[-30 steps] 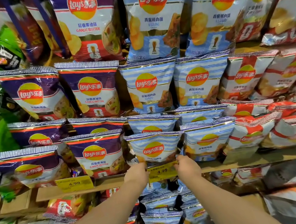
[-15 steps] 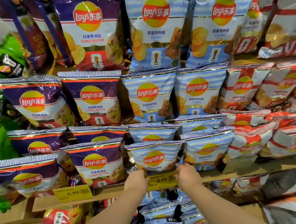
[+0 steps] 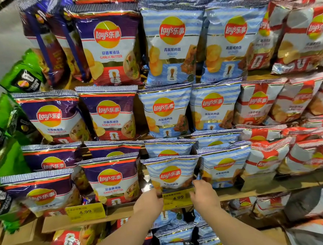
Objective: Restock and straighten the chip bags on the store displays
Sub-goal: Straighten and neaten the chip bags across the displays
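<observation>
Both hands reach to the front row of the lower shelf (image 3: pixel 250 193). The left hand (image 3: pixel 147 205) grips the bottom left corner of a blue-striped chip bag (image 3: pixel 171 172), and the right hand (image 3: pixel 204 196) grips its bottom right corner, so the bag sits upright between them, just above a yellow price tag (image 3: pixel 177 198) (it reads 4.99). A second blue bag (image 3: pixel 224 165) stands just beside it on the right, a purple garlic butter bag (image 3: pixel 111 180) on the left. Red-and-white bags (image 3: pixel 266 159) lean further right, some tilted.
</observation>
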`<state>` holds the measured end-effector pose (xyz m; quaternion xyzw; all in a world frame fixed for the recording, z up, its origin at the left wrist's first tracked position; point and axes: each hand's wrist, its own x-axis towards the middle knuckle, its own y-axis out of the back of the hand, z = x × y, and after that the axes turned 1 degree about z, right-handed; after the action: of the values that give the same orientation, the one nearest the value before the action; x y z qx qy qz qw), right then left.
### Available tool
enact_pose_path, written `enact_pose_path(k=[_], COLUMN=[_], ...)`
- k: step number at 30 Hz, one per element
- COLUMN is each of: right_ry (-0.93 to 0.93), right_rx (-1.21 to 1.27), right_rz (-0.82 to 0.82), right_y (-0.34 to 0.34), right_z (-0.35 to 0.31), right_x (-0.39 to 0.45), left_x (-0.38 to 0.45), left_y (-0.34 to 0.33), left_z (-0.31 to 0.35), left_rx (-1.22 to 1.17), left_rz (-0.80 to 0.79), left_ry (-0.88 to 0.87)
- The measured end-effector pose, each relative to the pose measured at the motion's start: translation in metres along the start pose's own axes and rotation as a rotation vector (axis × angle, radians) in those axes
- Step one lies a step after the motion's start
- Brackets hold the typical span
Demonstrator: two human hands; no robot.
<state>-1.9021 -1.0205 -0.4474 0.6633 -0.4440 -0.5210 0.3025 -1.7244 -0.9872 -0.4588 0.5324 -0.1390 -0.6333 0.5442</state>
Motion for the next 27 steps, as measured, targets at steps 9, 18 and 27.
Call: enact_pose_path(k=[9,18,27], right_ry=[-0.045,0.022,0.036], right_rx=[0.206,0.173,0.085], right_rz=[0.306,0.321,0.308], right_y=[0.015,0.029,0.022], right_z=[-0.046,-0.092,-0.093], right_x=[-0.037,-0.069,-0.105], left_x=[-0.036,-0.061,-0.096], left_y=[0.024,0.054,0.054], left_z=[0.004,-0.008,-0.021], left_rx=[-0.063,-0.103,0.040], left_rz=[0.131,0.319,0.377], left_ry=[-0.048,-0.124,-0.077])
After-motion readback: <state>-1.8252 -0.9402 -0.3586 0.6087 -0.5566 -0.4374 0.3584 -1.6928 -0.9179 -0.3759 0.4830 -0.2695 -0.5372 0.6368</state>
